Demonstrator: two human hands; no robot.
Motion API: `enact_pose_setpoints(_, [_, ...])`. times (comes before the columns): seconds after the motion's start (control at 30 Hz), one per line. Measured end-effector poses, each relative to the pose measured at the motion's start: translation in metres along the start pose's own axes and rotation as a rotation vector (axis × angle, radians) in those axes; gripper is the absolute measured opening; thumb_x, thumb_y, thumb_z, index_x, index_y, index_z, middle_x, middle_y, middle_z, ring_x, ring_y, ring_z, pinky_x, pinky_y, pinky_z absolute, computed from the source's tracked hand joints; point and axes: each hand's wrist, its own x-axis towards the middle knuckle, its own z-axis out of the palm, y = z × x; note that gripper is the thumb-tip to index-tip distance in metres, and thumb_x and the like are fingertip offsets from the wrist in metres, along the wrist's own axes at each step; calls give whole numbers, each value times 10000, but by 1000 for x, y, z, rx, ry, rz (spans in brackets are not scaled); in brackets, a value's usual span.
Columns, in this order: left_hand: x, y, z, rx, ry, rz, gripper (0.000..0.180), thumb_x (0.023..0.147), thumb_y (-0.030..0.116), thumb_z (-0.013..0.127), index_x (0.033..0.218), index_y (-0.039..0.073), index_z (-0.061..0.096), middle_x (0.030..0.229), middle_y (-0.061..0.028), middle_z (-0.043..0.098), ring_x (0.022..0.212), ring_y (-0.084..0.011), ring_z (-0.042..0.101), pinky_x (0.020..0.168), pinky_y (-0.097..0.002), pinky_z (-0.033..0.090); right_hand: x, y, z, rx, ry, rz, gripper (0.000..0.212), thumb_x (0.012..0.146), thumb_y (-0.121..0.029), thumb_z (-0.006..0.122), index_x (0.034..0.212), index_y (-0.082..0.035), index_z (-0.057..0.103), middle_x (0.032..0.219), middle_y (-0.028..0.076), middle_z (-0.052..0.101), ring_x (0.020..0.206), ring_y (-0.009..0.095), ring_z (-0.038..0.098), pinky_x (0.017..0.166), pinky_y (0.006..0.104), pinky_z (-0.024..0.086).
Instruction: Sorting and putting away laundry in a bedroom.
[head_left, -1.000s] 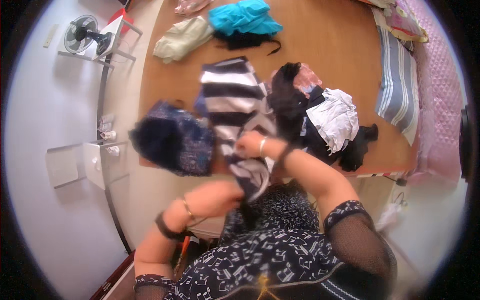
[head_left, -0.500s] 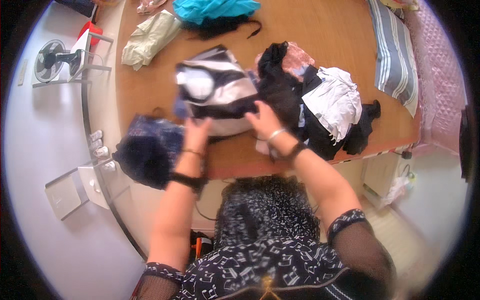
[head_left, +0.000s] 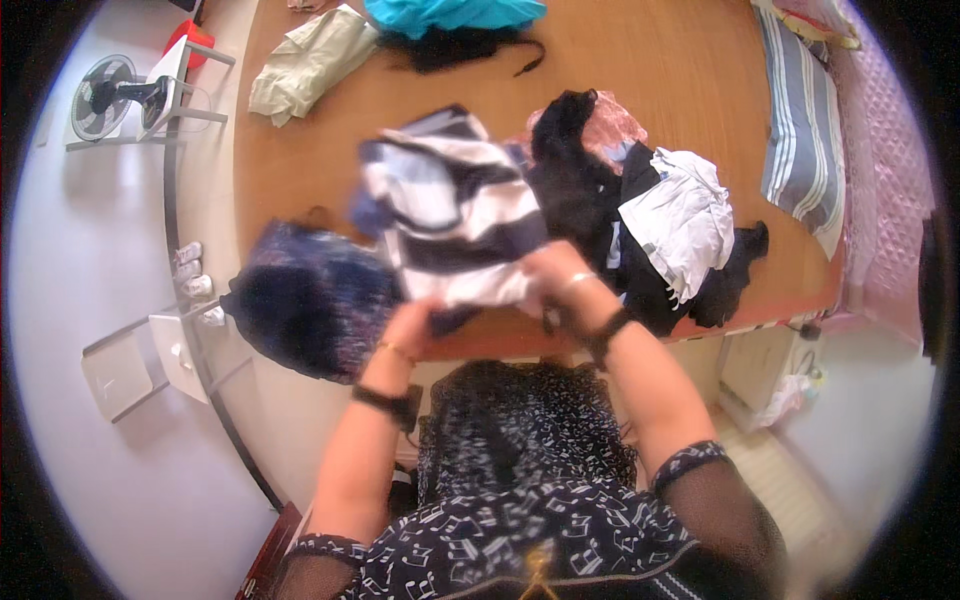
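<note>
A folded black-and-white striped garment, slightly blurred, lies in front of me with its near edge between my hands. My left hand is closed on the near left corner. At the near right corner my right hand grips the same garment, its fingertips partly hidden beneath the cloth. Left of my left hand sits a dark navy patterned heap of cloth. To the right of my right hand lie a black garment and a crumpled white garment.
The brown bed surface carries a beige garment, a turquoise cloth and a pink garment. A striped pillow rests along the right. Past the left edge stands a fan on a white stand.
Both hands have closed on the near corners of the striped garment. Its near edge has come toward me, and the right hand has moved slightly right and down.
</note>
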Motion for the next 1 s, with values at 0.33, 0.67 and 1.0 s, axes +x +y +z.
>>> enact_pose_setpoints(0.33, [-74, 101, 38, -827, -476, 540, 391, 910, 364, 454, 1210, 114, 450, 1113, -125, 545, 998, -274, 537, 922, -433, 415, 6, -58, -20, 1280, -129, -42, 233, 836, -225, 536, 968, -34, 525, 856, 84, 541, 814, 216, 537, 757, 377, 498])
enact_pose_setpoints(0.67, [76, 73, 51, 68, -237, 551, 704, 700, 671, 573, 1162, 141, 534, 1170, -78, 542, 1066, -294, 476, 905, -579, 294, -67, -14, 16, 512, 24, -211, 256, 815, -138, 586, 1032, -5, 562, 863, 83, 611, 760, 152, 594, 639, 279, 502])
enact_pose_setpoints(1.0, [136, 154, -40, 502, 1134, 1082, 552, 657, 144, 703, 1106, -110, 507, 1085, -283, 549, 965, -378, 565, 848, -407, 451, -72, 8, -68, -313, 692, -860, 444, 734, -14, 553, 1168, -44, 465, 1163, 167, 496, 1019, 332, 511, 879, 345, 432])
